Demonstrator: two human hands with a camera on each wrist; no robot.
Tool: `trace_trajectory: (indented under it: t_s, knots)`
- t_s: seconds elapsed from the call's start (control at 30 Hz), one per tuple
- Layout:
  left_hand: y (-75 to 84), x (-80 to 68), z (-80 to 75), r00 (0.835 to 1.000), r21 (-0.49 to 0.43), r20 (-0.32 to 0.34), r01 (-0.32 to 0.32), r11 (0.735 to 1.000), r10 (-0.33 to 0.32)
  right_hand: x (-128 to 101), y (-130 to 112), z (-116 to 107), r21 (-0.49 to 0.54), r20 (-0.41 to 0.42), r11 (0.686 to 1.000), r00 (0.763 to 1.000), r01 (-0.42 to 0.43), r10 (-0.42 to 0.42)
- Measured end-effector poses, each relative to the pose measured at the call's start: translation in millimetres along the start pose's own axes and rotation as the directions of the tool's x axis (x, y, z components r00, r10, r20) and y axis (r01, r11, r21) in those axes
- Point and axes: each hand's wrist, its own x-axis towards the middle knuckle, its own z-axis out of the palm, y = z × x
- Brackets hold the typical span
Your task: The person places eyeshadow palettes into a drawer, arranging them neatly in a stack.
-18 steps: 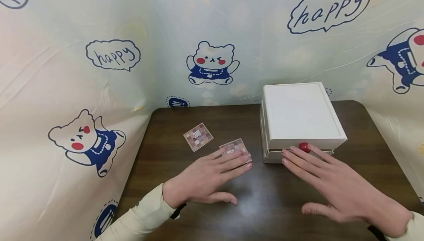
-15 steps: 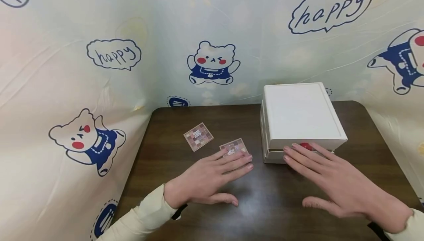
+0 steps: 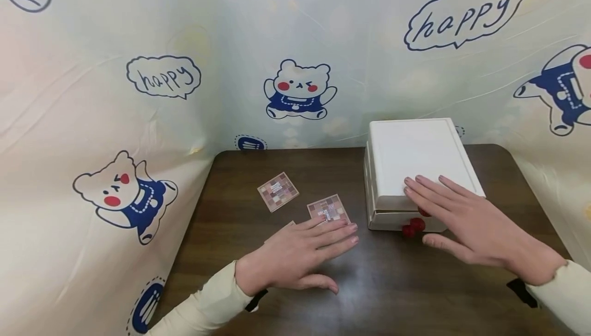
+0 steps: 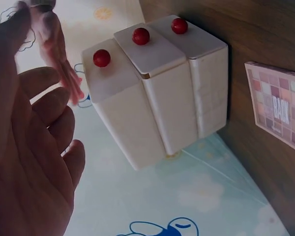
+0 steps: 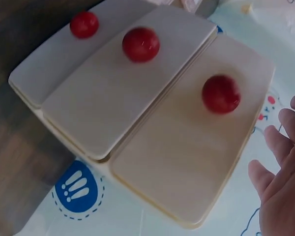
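A small white drawer cabinet (image 3: 422, 156) stands at the table's back right. In the right wrist view its three drawer fronts show, each with a round red knob (image 5: 141, 44). My right hand (image 3: 475, 220), fingers straight, is held near the cabinet's front top edge and overlaps it in the head view; it holds nothing. My left hand (image 3: 300, 256) hovers over the table with fingers extended, nothing in it. Just beyond its fingertips lies a square eyeshadow palette (image 3: 329, 208), partly covered by them. A second palette (image 3: 278, 191) lies farther back left.
A dark wooden table (image 3: 240, 172) carries everything. Behind and beside it hangs a pale cloth (image 3: 221, 43) printed with bears and "happy" bubbles. A pale corner (image 3: 291, 223) of another flat thing peeks out behind my left hand.
My right hand has risen from in front of the drawers toward the cabinet's top edge, uncovering lower red knobs. My left hand has shifted slightly right and nearer. The palettes and cabinet stay put.
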Motion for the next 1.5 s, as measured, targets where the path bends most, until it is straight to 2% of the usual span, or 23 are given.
trace_trajectory:
  t_s: [0.17, 0.33, 0.57, 0.63, 0.77, 1.0, 1.1, 1.2, 1.3, 1.37, 1.5]
  knots:
    - [3.8, 5.2, 5.3, 0.999, 0.075, -0.020, -0.048, 0.996, 0.049, 3, 15, 1, 0.003, 0.011, 0.999, 0.999, -0.049, 0.049]
    - [8.5, 13.0, 13.8, 0.993, 0.094, -0.069, -0.085, 0.992, 0.091, 5, 26, 1, -0.007, 0.026, 0.997, 0.996, -0.083, 0.083]
    - [15.4, 21.2, 20.6, 0.993, 0.038, -0.087, -0.078, 0.996, 0.081, 6, 42, 0, -0.007, 0.038, 0.991, 0.991, -0.132, 0.132]
    - [17.1, 23.4, 23.3, 0.990, 0.058, -0.115, -0.078, 0.995, 0.085, 5, 47, 0, -0.001, 0.036, 0.991, 0.990, -0.134, 0.134]
    - [20.2, 28.6, 27.8, 0.977, 0.083, -0.192, -0.076, 0.994, 0.091, 3, 58, 1, 0.009, 0.042, 0.988, 0.988, -0.152, 0.152]
    - [24.2, 42.0, 34.2, 0.962, 0.078, -0.261, -0.066, 0.995, 0.084, 1, 72, 6, 0.021, 0.057, 0.981, 0.980, -0.191, 0.189]
    - [24.6, 51.0, 34.7, 0.944, 0.056, -0.321, -0.063, 0.996, 0.078, 3, 75, 6, 0.024, 0.060, 0.981, 0.980, -0.193, 0.191]
    - [25.5, 61.7, 34.6, 0.919, 0.046, -0.389, -0.058, 0.997, 0.071, 5, 78, 6, 0.026, 0.069, 0.979, 0.977, -0.203, 0.201]
    - [26.6, 72.2, 35.0, 0.899, 0.051, -0.432, -0.056, 0.997, 0.073, 6, 79, 7, 0.039, 0.082, 0.976, 0.974, -0.215, 0.212]
    - [27.0, 78.7, 35.3, 0.894, 0.052, -0.442, -0.058, 0.997, 0.075, 6, 79, 8, 0.046, 0.083, 0.975, 0.973, -0.219, 0.215]
    - [26.5, 91.8, 37.0, 0.900, 0.053, -0.431, -0.052, 0.997, 0.070, 6, 80, 9, 0.055, 0.073, 0.974, 0.974, -0.219, 0.214]
